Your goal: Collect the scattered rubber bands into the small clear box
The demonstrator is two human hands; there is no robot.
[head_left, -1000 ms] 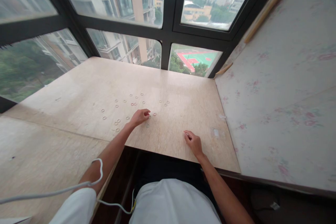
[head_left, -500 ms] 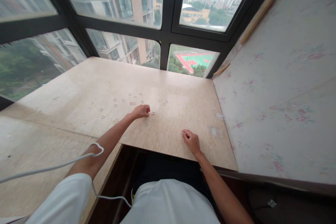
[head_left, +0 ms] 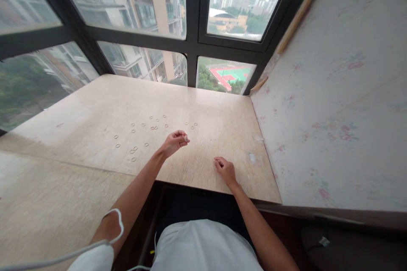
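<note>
My left hand [head_left: 174,142] is raised just over the middle of the tabletop, thumb and fingertips pinched together on a small thin ring [head_left: 186,138]. Further right and nearer to me, my right hand [head_left: 226,170] rests by the surface with its fingers closed. Whatever those fingers hold, if anything, is too small to make out. Several similar thin rings lie scattered to the left and beyond my left hand, among them a ring [head_left: 146,145], a touching pair [head_left: 154,128] and a nearer ring [head_left: 133,159].
The pale stone-patterned tabletop [head_left: 203,165] meets dark-framed windows [head_left: 190,67] at the back and a flowered wall [head_left: 318,135] at the right. A clear patch with a white label [head_left: 252,158] lies near that wall. A white cable [head_left: 119,224] loops over my left forearm.
My left hand has turned and come up with a ring between its fingers. The red ring beside it no longer shows on the table. My right hand stays closed in about the same place.
</note>
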